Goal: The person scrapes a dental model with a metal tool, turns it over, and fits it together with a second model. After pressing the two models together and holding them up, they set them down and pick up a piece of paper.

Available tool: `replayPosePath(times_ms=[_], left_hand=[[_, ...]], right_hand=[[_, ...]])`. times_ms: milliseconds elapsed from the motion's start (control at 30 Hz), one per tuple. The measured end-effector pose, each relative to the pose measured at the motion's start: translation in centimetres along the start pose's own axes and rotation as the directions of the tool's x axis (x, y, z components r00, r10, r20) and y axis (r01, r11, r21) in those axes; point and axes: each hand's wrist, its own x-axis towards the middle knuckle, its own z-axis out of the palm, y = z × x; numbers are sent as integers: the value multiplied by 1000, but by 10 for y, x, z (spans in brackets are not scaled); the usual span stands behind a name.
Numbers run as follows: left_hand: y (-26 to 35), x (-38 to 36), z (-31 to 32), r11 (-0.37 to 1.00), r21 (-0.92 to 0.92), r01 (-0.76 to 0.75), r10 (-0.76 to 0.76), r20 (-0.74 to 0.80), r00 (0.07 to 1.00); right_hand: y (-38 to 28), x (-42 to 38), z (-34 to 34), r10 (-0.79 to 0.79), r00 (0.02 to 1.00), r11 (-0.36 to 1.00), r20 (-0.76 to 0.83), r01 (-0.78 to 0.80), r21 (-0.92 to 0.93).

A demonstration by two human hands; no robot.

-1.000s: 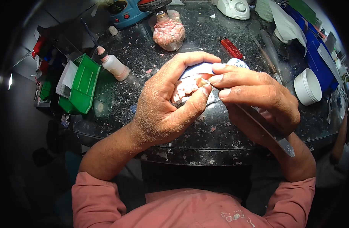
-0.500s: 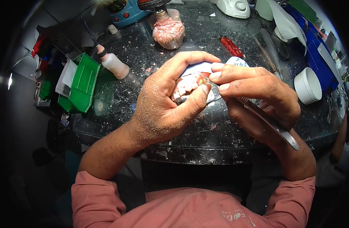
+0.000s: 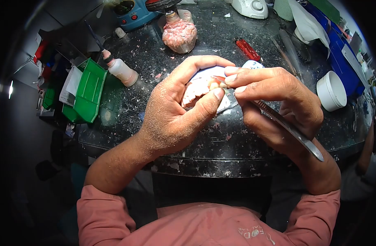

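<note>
Holding a white, plaster-like dental model with a row of teeth in the cupped left grip, above a black, pale-flecked table — wrapped round the far side by fingers, braced along the near side by the thumb. Grasping a slim, flat, silver metal hand tool in the right grip, slanting down past the palm toward the forearm. Bringing right fingertips right up to a small, yellowish, tooth-like piece with a reddish upper part, seated at the right end of the visible teeth. Cannot tell whether pinching that piece or only resting against it; cannot see the tool's tip either.

Judging by looks, expect a stiff, chalky model — light enough for one palm, probably brittle at the teeth, perhaps a little slippery with dust. Best to cradle by the broad base and outer walls, sparing the tooth edges. Treat the small piece as light, hard and easily dropped; best to take by its sides.

Counting: one model, one small piece, one metal tool. Farther off, counting one white plastic bottle with a dark neck, one narrow red object, one round white tub, one lumpy pink mound, one rounded white device, one blue device with red buttons, and one large green plastic bin.
</note>
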Motion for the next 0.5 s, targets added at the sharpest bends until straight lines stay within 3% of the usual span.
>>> replayPosePath(times_ms=[500], left_hand=[[2,1,3,992,-101,73,-78,-41,996]], right_hand=[[3,0,0,-17,1000,998,-7,16,-54]])
